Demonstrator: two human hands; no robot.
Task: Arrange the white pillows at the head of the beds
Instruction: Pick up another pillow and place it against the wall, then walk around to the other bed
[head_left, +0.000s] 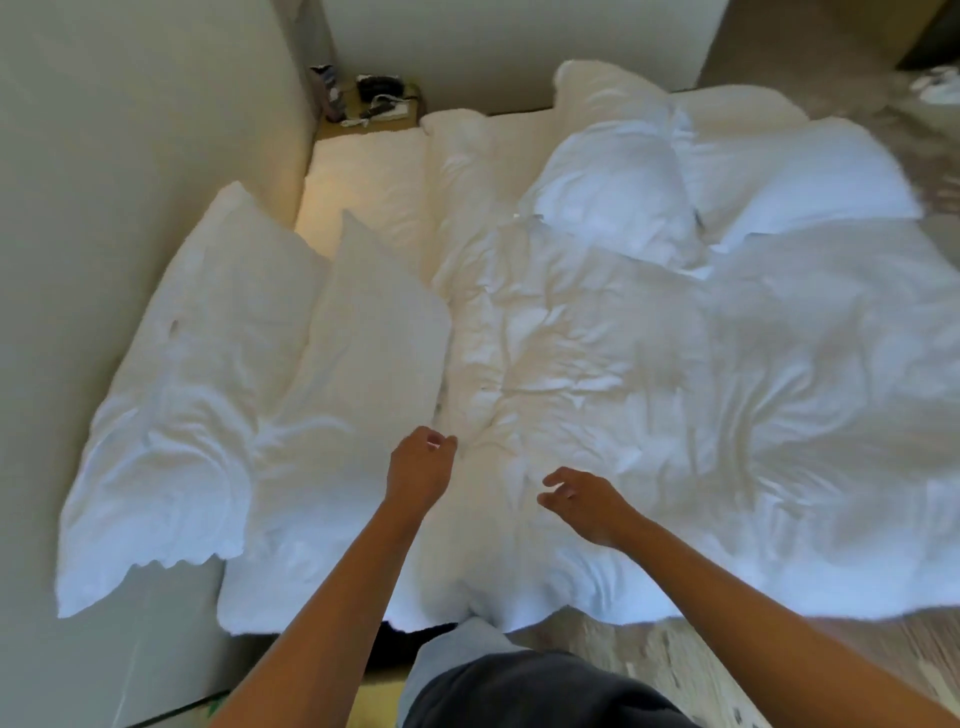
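You're in a bedroom, quite possibly a hotel room: white beds (571, 338) pushed side by side fill the view, covered in rumpled white duvets (779, 389), with plump white pillows (208, 364) along the plain pale wall (104, 156) on your left. A small bedside table (374, 111) cluttered with dark odds and ends sits in the far corner, and wood-look flooring (701, 665) runs beneath you.

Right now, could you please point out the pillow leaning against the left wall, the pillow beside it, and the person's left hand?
Pillow against the wall (171, 395): head view, middle of its face.
Pillow beside it (363, 358): head view, its upper half.
Left hand (418, 465): head view, back of the hand.
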